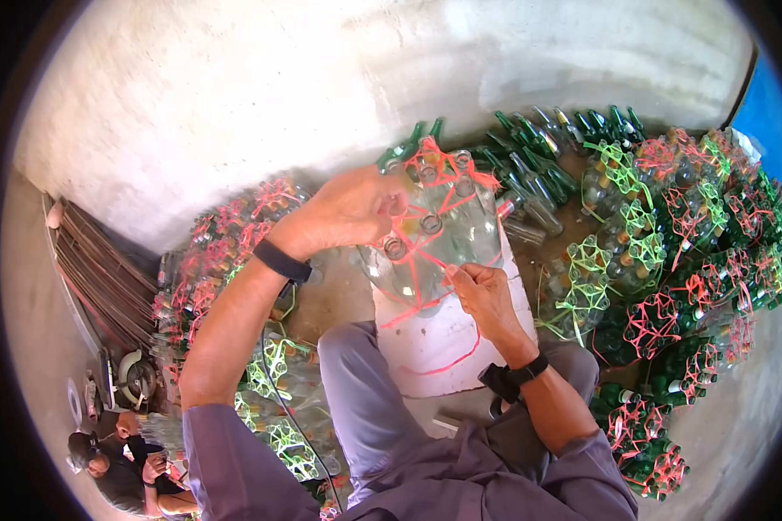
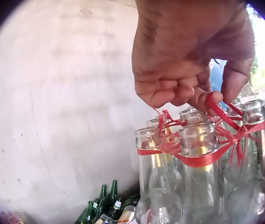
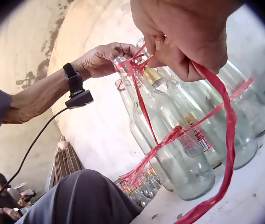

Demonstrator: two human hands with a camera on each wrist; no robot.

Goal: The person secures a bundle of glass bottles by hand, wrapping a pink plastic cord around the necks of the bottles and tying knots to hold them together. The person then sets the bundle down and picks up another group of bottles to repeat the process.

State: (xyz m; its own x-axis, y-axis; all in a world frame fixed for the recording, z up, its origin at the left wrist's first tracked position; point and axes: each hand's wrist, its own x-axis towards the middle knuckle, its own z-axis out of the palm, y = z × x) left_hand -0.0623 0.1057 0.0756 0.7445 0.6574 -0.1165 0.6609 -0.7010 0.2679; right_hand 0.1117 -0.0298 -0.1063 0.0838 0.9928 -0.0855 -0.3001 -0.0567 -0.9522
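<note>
A bundle of clear glass bottles [image 1: 478,221] stands upright on a white slab [image 1: 434,352] between the knees. Red plastic twine [image 2: 198,161] loops round the bottle necks, and a second knotted band [image 3: 170,136] circles the bottles lower down. Above the necks, my left hand [image 1: 347,213] pinches a loop of the twine between thumb and finger. My right hand [image 1: 488,304], on the near right side of the bundle, grips the same red twine. From its curled fingers a long loose tail [image 3: 228,126] hangs down to the slab.
Green bottles [image 1: 530,178] lie along the wall behind. Bundles tied with green and red twine [image 1: 626,217] crowd the right, with more bundles [image 1: 278,365] on the left. A cable [image 3: 29,149] trails from the left wrist. Another person [image 1: 117,469] sits at lower left.
</note>
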